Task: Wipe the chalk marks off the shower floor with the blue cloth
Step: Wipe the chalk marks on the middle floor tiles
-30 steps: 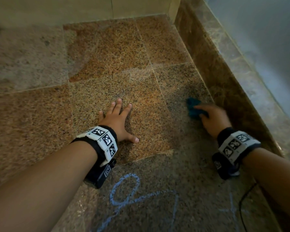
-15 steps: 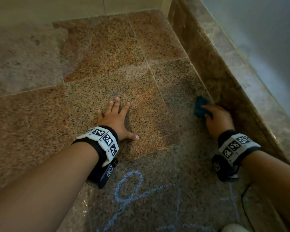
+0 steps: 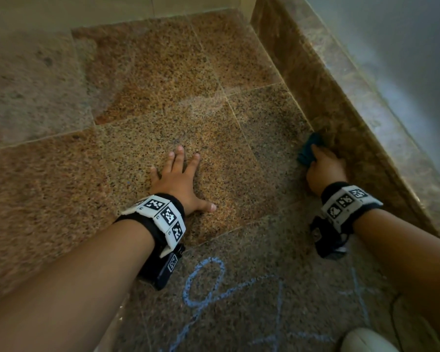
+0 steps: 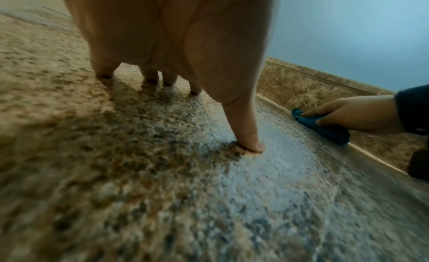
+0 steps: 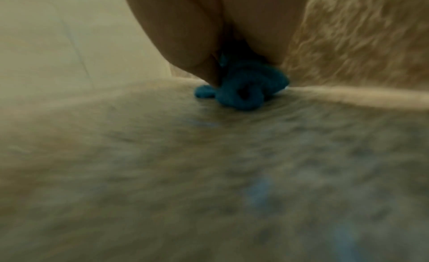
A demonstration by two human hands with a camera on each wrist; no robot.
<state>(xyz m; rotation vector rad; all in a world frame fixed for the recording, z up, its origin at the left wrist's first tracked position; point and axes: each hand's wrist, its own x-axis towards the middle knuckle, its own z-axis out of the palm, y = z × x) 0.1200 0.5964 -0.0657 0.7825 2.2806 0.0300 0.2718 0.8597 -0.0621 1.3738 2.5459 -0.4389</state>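
Head view. My left hand (image 3: 178, 179) lies flat on the speckled granite shower floor (image 3: 163, 85), fingers straight and spread, thumb out to the side, grasping nothing. In the left wrist view the fingertips (image 4: 150, 80) and thumb press down on the stone.

My right hand (image 3: 324, 171) holds the blue cloth (image 3: 309, 151), thumb and fingers curled over the bunched fabric and pressing it to the floor. The cloth lies against the foot of the brown marble curb (image 3: 341, 118) that borders the floor on my right; from the left wrist view, the cloth (image 4: 325, 128) sits in the seam where floor and curb meet, under my right hand (image 4: 352, 113). In the right wrist view, the cloth (image 5: 246, 89) shows as a rolled wad below the palm; the rest of that picture is blurred.

Blue chalk marks (image 3: 206, 283), a loop with trailing lines, lie on the darker tile nearest me, between my two forearms and well apart from the cloth. Fainter strokes (image 3: 358, 288) cross near my right forearm. Black wrist bands (image 3: 160, 212) carry white coded tags.
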